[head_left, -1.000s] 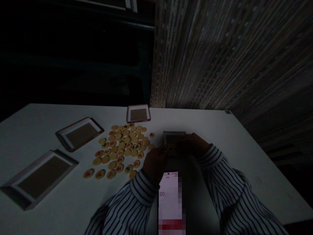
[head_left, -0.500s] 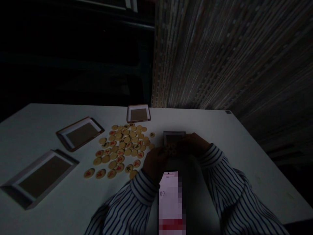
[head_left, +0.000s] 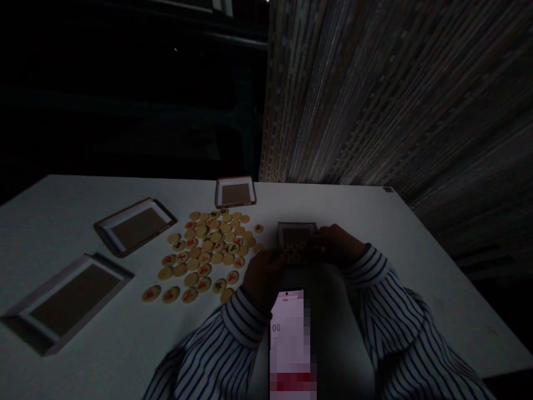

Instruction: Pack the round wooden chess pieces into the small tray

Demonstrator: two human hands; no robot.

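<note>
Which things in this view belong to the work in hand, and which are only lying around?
In use: left hand, right hand, the box between them with discs inside; probably loose discs too.

Apparently just lying around: phone, three other open boxes.

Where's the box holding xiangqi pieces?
Head view, below and right of centre: the box sits between the left hand and right hand, right of the loose xiangqi pieces.

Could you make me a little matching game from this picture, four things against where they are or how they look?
1. Phone
2. Right hand
3. Loose discs
4. Sleeves

A. Spread on the table, left of both hands
B. Striped
C. Screen lit
D. At the right side of the rightmost tray

Pairs: 1-C, 2-D, 3-A, 4-B
</note>
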